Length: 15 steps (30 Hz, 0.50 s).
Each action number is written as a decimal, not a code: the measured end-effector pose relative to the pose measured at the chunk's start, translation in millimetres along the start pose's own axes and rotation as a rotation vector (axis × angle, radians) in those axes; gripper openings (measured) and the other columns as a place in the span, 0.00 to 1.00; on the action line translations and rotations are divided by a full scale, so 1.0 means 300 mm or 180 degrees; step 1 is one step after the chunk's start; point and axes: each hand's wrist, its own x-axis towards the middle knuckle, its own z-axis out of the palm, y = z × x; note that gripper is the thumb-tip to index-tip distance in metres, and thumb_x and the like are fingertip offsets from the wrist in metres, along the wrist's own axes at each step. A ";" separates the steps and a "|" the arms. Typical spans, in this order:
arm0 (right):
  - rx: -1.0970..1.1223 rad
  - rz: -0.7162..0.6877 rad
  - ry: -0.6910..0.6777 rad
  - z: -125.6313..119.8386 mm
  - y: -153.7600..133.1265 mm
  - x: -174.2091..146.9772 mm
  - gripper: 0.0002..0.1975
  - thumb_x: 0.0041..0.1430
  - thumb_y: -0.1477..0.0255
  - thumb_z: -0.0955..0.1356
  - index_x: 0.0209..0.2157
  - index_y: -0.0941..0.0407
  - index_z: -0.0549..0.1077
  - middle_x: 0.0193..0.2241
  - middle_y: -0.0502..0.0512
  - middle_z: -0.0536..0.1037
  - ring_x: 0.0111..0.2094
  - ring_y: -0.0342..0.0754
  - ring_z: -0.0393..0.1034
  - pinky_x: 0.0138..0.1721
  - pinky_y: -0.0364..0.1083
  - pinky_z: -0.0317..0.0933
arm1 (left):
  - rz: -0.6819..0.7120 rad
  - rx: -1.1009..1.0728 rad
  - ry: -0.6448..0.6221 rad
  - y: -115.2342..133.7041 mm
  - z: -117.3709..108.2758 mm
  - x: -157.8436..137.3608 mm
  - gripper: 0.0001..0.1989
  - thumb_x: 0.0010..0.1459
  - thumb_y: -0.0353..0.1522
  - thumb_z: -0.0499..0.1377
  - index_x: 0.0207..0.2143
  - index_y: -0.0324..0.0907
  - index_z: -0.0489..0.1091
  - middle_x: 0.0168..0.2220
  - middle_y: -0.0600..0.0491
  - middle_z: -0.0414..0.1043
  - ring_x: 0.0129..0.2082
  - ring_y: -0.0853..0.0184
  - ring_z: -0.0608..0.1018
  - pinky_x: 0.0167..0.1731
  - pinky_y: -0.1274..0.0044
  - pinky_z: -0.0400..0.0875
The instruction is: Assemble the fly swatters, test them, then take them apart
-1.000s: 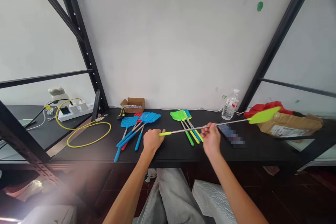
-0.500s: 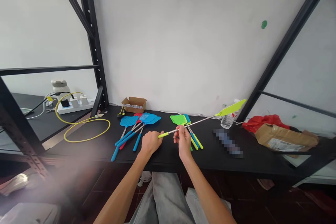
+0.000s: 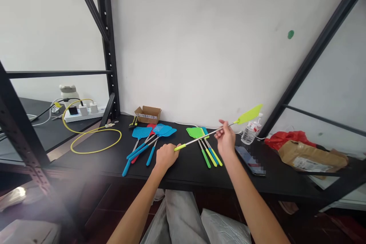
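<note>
A yellow-green fly swatter (image 3: pixel 249 114) with a thin metal shaft is held slantwise above the table. My left hand (image 3: pixel 167 157) is closed around its handle. Close to the swatter's head, my right hand (image 3: pixel 225 139) has its fingers closed on the shaft. Several blue fly swatters (image 3: pixel 140 132), with a red one (image 3: pixel 151 126) partly beneath them, lie overlapping to the left of my left hand. Between my hands and beyond the shaft is a group of green, yellow and blue fly swatters (image 3: pixel 195 132), their handles fanned toward me.
The black table (image 3: pixel 183 175) backs onto a white wall. At the rear are a small open cardboard box (image 3: pixel 148 114) and a water bottle (image 3: pixel 251 129). A phone (image 3: pixel 250 161) lies at right, before a brown package (image 3: pixel 311 153) and red bag (image 3: pixel 290 140). A yellow cable (image 3: pixel 95 152) loops at left.
My right hand has moved right along the shaft, from near the middle to close to the swatter's head. My left hand keeps its hold on the handle.
</note>
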 end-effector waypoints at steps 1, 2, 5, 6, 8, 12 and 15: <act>0.0056 -0.0090 0.0102 0.007 -0.037 0.031 0.22 0.46 0.55 0.75 0.36 0.57 0.76 0.19 0.40 0.57 0.18 0.35 0.51 0.18 0.38 0.50 | 0.0001 -0.0017 -0.0003 -0.001 0.000 0.001 0.32 0.66 0.50 0.39 0.31 0.42 0.76 0.32 0.44 0.75 0.35 0.56 0.78 0.32 0.74 0.62; 0.0088 -0.0180 0.0201 0.018 -0.069 0.058 0.22 0.45 0.56 0.76 0.35 0.57 0.76 0.20 0.41 0.59 0.18 0.35 0.52 0.19 0.38 0.51 | 0.0026 -0.0030 -0.0012 -0.001 0.001 0.002 0.31 0.66 0.50 0.39 0.31 0.43 0.76 0.32 0.44 0.75 0.35 0.56 0.78 0.32 0.74 0.62; 0.0085 -0.0213 0.0246 0.080 -0.127 0.111 0.20 0.44 0.58 0.76 0.34 0.57 0.75 0.23 0.43 0.63 0.22 0.36 0.59 0.21 0.39 0.55 | 0.0186 -0.0037 -0.0023 -0.002 0.005 0.004 0.28 0.66 0.48 0.42 0.32 0.44 0.76 0.32 0.45 0.75 0.35 0.56 0.77 0.32 0.74 0.62; 0.0120 -0.0190 0.0190 0.112 -0.135 0.117 0.19 0.44 0.58 0.76 0.34 0.56 0.74 0.23 0.43 0.63 0.22 0.36 0.61 0.22 0.39 0.56 | 0.0243 -0.0030 -0.0014 -0.003 0.007 0.005 0.27 0.65 0.48 0.43 0.33 0.44 0.76 0.32 0.45 0.75 0.35 0.56 0.77 0.32 0.74 0.61; 0.0193 -0.0177 0.0009 0.186 -0.139 0.118 0.16 0.46 0.60 0.75 0.33 0.55 0.73 0.25 0.44 0.65 0.23 0.37 0.62 0.22 0.39 0.57 | 0.0351 -0.0006 -0.0001 -0.006 0.011 0.005 0.27 0.65 0.49 0.43 0.32 0.44 0.76 0.31 0.46 0.75 0.34 0.57 0.77 0.31 0.74 0.60; 0.0461 0.0041 -0.0597 0.337 -0.147 0.096 0.10 0.49 0.68 0.72 0.34 0.53 0.70 0.24 0.43 0.65 0.19 0.36 0.57 0.19 0.40 0.54 | 0.0474 0.0090 -0.0011 -0.011 0.016 0.006 0.30 0.65 0.50 0.42 0.30 0.43 0.75 0.28 0.46 0.74 0.32 0.57 0.77 0.29 0.74 0.57; 0.0608 0.0265 -0.1066 0.423 -0.171 0.079 0.09 0.53 0.65 0.69 0.33 0.53 0.67 0.21 0.42 0.61 0.16 0.37 0.52 0.17 0.40 0.52 | 0.0445 0.0113 -0.0017 -0.013 0.020 0.007 0.32 0.65 0.51 0.40 0.27 0.41 0.75 0.27 0.45 0.74 0.31 0.58 0.77 0.28 0.74 0.55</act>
